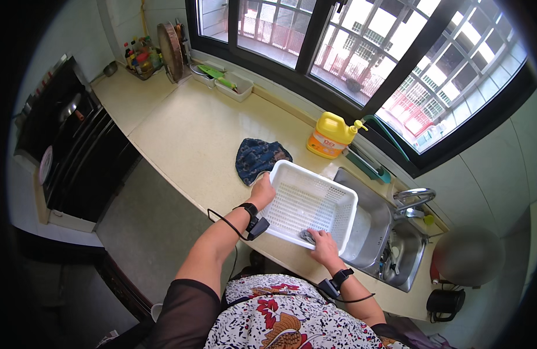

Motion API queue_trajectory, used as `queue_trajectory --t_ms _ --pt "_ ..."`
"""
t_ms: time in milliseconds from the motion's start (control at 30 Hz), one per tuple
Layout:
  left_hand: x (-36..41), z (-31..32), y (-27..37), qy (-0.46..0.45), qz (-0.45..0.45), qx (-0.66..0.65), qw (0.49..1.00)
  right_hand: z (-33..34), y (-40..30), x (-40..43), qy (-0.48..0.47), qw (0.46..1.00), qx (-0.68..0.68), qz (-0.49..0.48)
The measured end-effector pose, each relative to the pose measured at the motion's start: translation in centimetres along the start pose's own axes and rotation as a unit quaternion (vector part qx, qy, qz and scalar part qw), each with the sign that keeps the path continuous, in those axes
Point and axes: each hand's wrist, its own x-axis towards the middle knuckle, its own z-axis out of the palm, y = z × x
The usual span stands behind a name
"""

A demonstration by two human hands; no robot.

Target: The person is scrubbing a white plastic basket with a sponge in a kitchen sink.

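A white perforated plastic basket (312, 174) rests at the left edge of the sink, partly over the counter. My left hand (263, 192) grips its upper left rim. Inside the basket, near the side closest to me, my right hand (324, 246) holds a grey scouring pad (307, 236) against the wall. Just beyond my left hand a dark blue patterned cloth (257, 157) lies crumpled on the counter. A yellow pump jug of detergent (329, 136) stands behind the basket, by the window.
To the right are a steel double sink (371, 218) with utensils in its smaller bowl, a chrome faucet (414, 198) and a black electric kettle (445, 304). A green holder (366, 165) sits behind the sink. Farther left stand small bins (235, 87), bottles (141, 59) and a stove (72, 122).
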Motion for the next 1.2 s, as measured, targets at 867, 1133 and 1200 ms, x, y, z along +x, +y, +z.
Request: queue_trajectory --t_ms 867,1133,1200 --pt "0.0 -1.1 0.8 -0.023 -0.008 -0.008 1.0 0.3 -0.2 0.5 0.002 1.0 -0.008 0.0" --pt "-0.6 -1.3 0.9 -0.03 -0.025 -0.011 0.999 0.1 -0.7 0.2 -0.003 1.0 0.001 0.006" --pt "-0.6 -1.2 1.6 -0.028 -0.039 -0.002 0.999 0.2 -0.5 0.4 -0.006 1.0 0.0 0.006"
